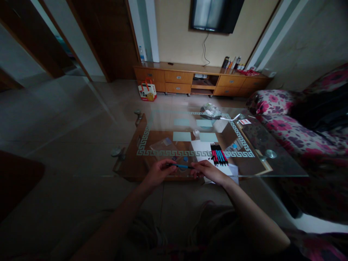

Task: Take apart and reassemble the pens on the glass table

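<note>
Nearest the camera, along the bottom of the frame, the person's legs show dimly, with the left forearm [122, 214] and right forearm [251, 208] reaching over them toward the centre. There, a slim blue-and-black pen [181, 166] lies level between the hands: the left hand [161, 170] pinches its left end in the fingertips, the right hand [204, 169] pinches the other end. Holding it by the ends probably keeps it steady and leaves the blue middle in sight.

The hands are at the near edge of the glass table [288, 168], so the wrists seem able to turn without knocking the top. Just beyond the right hand, right of centre, a row of pink, blue and black pens [219, 154] lies side by side on white paper [199, 146], perhaps lined up for easy reach. Any rightward sweep would need to pass above them.

Farther back, a crumpled plastic bag [210, 111] sits near the table's far edge. The flowered sofa [274, 101] bounds the right; at left, the tiled floor [81, 119] gives more elbow room.
</note>
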### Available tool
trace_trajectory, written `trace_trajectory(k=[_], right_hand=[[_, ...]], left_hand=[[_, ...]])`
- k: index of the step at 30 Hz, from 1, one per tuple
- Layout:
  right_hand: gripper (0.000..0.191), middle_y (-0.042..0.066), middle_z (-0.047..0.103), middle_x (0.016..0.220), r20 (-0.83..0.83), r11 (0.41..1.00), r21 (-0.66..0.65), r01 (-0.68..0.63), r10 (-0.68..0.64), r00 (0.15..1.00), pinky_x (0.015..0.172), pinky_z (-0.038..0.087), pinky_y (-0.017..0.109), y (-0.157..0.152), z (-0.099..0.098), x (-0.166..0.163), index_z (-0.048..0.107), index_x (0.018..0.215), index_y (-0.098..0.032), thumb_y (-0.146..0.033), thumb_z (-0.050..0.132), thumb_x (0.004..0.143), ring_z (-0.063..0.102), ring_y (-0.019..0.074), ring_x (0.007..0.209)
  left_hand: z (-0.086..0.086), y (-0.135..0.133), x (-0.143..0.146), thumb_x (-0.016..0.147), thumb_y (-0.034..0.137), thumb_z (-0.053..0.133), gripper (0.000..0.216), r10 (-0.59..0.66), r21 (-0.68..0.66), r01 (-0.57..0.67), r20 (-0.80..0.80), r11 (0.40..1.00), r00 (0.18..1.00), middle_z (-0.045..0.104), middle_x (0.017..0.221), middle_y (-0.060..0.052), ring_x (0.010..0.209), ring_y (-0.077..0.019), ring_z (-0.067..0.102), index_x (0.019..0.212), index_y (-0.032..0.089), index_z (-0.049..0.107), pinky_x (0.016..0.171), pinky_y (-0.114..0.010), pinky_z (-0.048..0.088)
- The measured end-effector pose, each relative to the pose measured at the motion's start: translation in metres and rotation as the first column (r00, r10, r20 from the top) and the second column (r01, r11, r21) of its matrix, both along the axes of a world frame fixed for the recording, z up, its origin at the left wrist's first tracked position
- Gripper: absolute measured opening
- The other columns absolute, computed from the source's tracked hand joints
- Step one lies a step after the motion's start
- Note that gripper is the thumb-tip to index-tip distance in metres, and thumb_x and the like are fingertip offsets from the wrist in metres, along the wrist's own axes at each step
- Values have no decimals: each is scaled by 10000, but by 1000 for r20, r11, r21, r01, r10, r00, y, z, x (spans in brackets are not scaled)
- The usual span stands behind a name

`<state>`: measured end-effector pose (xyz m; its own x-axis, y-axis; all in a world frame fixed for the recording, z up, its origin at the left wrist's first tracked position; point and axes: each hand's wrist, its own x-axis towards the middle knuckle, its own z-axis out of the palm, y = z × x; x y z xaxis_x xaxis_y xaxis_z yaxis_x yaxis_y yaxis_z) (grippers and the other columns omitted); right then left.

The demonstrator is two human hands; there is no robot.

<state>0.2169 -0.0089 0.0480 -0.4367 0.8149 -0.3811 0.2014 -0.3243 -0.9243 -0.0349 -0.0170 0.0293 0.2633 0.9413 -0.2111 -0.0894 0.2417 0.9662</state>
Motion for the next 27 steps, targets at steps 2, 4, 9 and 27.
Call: trace_trajectory(k=[2, 4, 9, 27], right_hand=[[559, 55, 688, 683, 11, 1000, 5, -18, 18, 1000, 552, 388, 236, 1, -3, 1, 732, 774, -131, -673, 595, 807, 560, 115, 580], [552, 53, 687, 682, 19, 999, 20, -29, 28, 999, 553, 385, 234, 1, -5, 3, 735, 791, -129, -662, 597, 815, 548, 109, 569], [539, 45, 680, 696, 25, 998, 54, -32, 31, 999, 573, 391, 238, 0, -7, 4, 736, 824, -134, -658, 610, 810, 553, 115, 592], [498, 38, 666, 711, 48, 984, 171, -39, 32, 998, 610, 416, 253, 2, -15, 6, 713, 779, -159, -644, 604, 819, 563, 136, 630]], left_hand=[[-2, 0, 0, 716, 356, 790, 337, 7, 13, -7, -6, 1000, 1000, 740, 899, -84, 805, -176, 685, 974, 155, 707, 772, -297, 520], [-2, 1, -1, 709, 353, 796, 362, 12, 11, -12, -14, 1000, 1000, 742, 905, -88, 805, -178, 684, 999, 153, 713, 775, -301, 521], [1, 0, -2, 714, 385, 789, 389, -21, -3, 21, -53, 1000, 998, 752, 920, -102, 811, -200, 688, 1014, 144, 733, 783, -320, 522], [-2, 0, -4, 785, 425, 709, 273, -51, 93, 70, -192, 993, 980, 757, 836, -93, 805, -228, 689, 879, 173, 760, 748, -298, 491]])
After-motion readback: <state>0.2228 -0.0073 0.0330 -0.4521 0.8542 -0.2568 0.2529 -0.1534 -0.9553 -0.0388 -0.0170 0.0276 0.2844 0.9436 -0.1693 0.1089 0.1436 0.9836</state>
